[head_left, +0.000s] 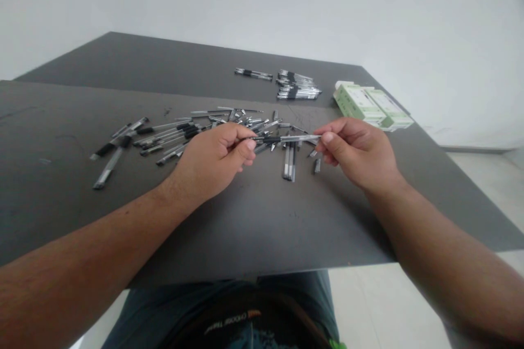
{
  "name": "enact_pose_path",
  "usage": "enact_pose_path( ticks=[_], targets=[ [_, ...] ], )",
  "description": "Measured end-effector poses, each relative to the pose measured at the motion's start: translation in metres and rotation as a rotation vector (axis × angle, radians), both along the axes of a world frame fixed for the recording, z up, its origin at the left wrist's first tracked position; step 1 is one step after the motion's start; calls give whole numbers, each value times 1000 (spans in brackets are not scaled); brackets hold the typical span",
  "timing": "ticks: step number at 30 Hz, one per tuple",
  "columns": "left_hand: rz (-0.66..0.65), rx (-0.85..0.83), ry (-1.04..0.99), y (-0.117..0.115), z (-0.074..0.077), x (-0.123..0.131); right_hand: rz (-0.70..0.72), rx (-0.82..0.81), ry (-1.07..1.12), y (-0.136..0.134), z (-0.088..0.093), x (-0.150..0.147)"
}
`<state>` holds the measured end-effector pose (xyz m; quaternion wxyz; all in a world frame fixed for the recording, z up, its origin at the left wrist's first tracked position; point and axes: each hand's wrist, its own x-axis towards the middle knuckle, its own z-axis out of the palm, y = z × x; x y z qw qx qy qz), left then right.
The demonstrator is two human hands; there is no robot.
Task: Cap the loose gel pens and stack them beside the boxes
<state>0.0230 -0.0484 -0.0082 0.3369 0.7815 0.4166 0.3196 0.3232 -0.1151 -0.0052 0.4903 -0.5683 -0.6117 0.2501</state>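
Pinching a slim clear-and-black pen (286, 138) by both ends, in the left hand (221, 155), curled shut on its left end, and in the right hand (356, 155), clamped on its right end by thumb and fingertips, holding it level just above the dark grey tabletop (61, 185). Hovering over a loose scatter of pens and pen parts (164, 133), with two barrels (289, 161) side by side just below the held pen. Farther back, a tidy stack of pens (297, 89) and green-and-white boxes (370, 106) near the right edge
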Motion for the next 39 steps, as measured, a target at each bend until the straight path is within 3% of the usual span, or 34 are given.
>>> enact_pose_path(
  ticks=[5, 15, 25, 29, 32, 35, 37, 39],
  targets=[
    [19, -23, -32, 1, -4, 0, 27, 72, 55, 2, -2, -4],
    [16, -30, -38, 4, -8, 0, 11, 47, -1, 2, -5, -2],
    [0, -27, -16, 2, -6, -1, -26, 0, -220, 1, -5, 7],
    [-5, 9, 42, 2, -7, -1, 12, 169, -360, 0, -9, 6],
    [-58, 60, 56, -1, -9, 2, 143, 326, -595, 0, -10, 2],
    [-147, 71, 27, -5, -14, 6, 236, 347, -704, 0, -10, 1],
    [-121, 48, -42, -7, -17, 7, 203, 307, -745, 0, -10, 5],
    [-66, 46, -132, -8, -21, 8, 74, 266, -764, 1, -8, 13]
  ],
)
